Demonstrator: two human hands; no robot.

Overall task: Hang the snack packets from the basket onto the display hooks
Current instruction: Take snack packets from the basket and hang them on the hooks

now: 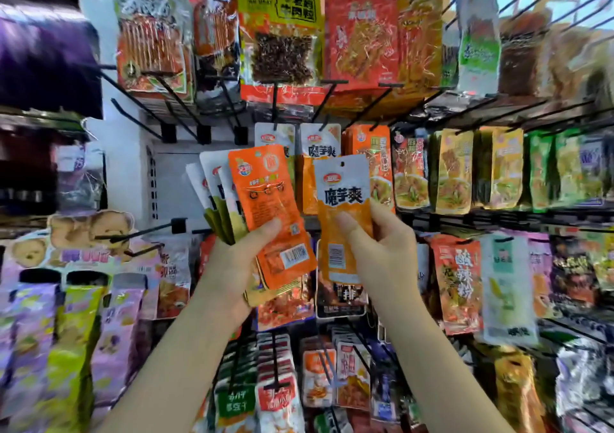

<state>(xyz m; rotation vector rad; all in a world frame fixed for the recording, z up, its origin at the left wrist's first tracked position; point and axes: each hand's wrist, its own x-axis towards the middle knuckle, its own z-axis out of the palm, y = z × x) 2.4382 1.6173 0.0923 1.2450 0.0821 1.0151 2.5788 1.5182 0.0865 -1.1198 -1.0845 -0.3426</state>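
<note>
While the right hand pinches one white-and-orange packet mid-frame, the left hand grips a fanned bunch; loose ones could slip out and drop.

Head view, close, faces forward at hook rack, slightly upward.

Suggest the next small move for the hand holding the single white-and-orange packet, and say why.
Probably lift the right hand up and slightly left, so the hole at the top of its white-and-orange packet meets the hook carrying matching packets just above. The packet is upright with its hole uppermost, not yet on any hook, while the left hand holds the remaining fan of packets.
</note>
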